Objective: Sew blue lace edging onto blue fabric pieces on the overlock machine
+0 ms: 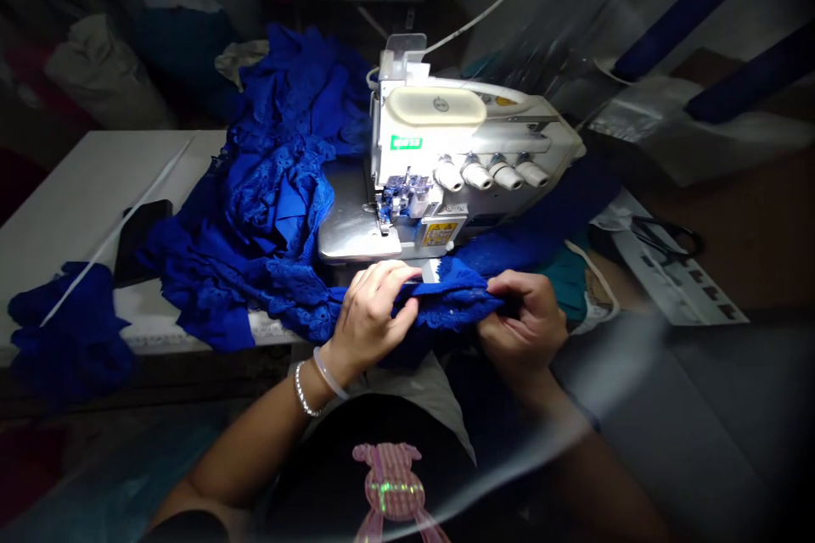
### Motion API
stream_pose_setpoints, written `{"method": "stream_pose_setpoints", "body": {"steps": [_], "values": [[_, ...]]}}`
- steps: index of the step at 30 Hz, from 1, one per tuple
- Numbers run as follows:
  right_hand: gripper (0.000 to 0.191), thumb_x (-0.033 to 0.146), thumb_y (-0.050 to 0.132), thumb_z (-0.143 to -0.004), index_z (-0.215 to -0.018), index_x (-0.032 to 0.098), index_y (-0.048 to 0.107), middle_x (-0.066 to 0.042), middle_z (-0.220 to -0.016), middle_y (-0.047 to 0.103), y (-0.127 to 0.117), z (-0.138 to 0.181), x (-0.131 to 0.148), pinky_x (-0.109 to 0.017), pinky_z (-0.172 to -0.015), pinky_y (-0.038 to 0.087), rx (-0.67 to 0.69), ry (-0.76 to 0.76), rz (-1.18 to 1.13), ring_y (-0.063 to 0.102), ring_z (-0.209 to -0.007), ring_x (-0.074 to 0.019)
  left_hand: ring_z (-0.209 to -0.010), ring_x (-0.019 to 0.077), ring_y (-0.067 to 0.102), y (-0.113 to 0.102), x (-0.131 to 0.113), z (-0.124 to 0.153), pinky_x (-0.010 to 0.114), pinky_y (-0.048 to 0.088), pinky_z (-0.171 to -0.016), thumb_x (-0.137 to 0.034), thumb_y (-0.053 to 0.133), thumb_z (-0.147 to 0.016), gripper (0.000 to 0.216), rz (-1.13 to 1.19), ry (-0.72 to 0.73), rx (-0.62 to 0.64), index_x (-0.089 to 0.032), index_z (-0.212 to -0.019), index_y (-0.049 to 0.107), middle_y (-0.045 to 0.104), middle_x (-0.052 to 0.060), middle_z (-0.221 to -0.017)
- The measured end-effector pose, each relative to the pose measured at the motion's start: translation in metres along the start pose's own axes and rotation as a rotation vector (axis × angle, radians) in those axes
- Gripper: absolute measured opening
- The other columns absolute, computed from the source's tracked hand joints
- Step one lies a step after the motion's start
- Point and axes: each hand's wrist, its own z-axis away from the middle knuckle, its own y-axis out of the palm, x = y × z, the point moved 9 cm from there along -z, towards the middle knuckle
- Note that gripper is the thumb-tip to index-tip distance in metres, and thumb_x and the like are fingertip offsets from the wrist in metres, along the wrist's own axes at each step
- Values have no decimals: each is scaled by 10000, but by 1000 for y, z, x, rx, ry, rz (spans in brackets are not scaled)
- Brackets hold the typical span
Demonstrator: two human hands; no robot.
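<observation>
Blue lace-trimmed fabric (455,293) stretches between my two hands, just in front of an overlock sewing machine (433,144). My left hand (377,305) pinches its edge between thumb and fingers, below the machine's metal plate. On the other side, my right hand (525,318) grips the same cloth with thumb and bent forefinger; its other fingers are curled underneath and partly hidden. The cloth lies below and in front of the lit presser foot (385,225), apart from it. More of the blue fabric runs left into a large heap (273,195) on the table.
A white table (64,178) extends left, with a dark flat object (143,237) and a white strip (120,225) on it. At right lie black-handled scissors (668,237) and a white cut-out plate (694,288). Blue thread cones (675,25) stand behind.
</observation>
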Motion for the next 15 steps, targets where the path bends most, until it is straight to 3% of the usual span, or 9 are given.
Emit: {"method": "stream_pose_setpoints", "body": {"steps": [4, 8, 11, 15], "values": [[191, 137, 635, -735, -863, 267, 579, 25, -723, 621, -8, 12, -10, -300, -629, 547, -91, -70, -57, 649, -646, -175, -942, 213, 648, -1, 2, 8, 371, 493, -822, -116, 566, -875, 216, -123, 75, -82, -180, -1080, 586, 695, 78, -998], [186, 178, 649, -758, -869, 281, 541, 24, -689, 603, -8, 30, -27, -346, -633, 566, -124, -143, -73, 646, -634, -189, -844, 177, 636, -15, -2, 17, 345, 503, -786, -106, 593, -852, 146, -88, 99, -214, -195, -968, 579, 668, 46, -885], [191, 236, 683, -747, -846, 277, 525, 7, -701, 624, -7, 42, -35, -372, -603, 572, -115, -187, -85, 647, -612, -204, -828, 168, 625, -20, -4, 22, 329, 526, -763, -84, 604, -838, 193, -52, 119, -272, -201, -988, 569, 644, 40, -871], [198, 221, 690, -751, -868, 278, 542, -25, -786, 663, -8, 45, -31, -369, -619, 571, -101, -211, -83, 671, -676, -219, -848, 173, 633, -14, 1, 20, 320, 540, -767, -117, 576, -876, 250, -40, 85, -178, -212, -1104, 614, 663, 63, -923]]}}
